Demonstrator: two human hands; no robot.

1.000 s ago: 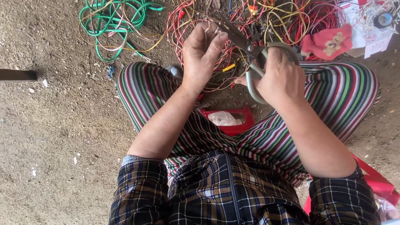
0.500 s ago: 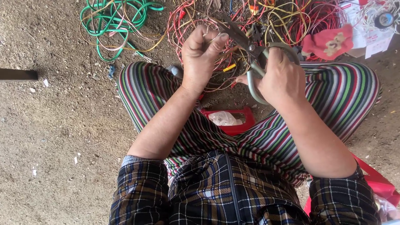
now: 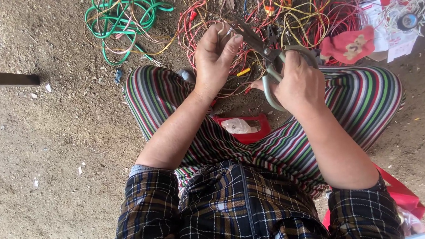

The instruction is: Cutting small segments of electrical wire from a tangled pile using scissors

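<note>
My left hand (image 3: 215, 59) is closed around a thin wire, held up above my striped trouser legs (image 3: 173, 107). My right hand (image 3: 299, 80) grips large grey metal scissors (image 3: 267, 59), whose blades point up and left toward the left hand. The wire itself is mostly hidden by my fingers. Beyond both hands lies a tangled heap of red and yellow wires (image 3: 284, 16) on the ground.
A coil of green wire (image 3: 122, 18) lies at the upper left on the dirt floor (image 3: 56, 155). A small red tray (image 3: 244, 127) sits between my legs. A red cloth (image 3: 350, 44), white packaging (image 3: 394, 25) and a dark bar (image 3: 7, 78) lie around.
My left hand has shifted slightly and its fingers have curled tighter on the wire near the scissor blades. The right hand has stayed put.
</note>
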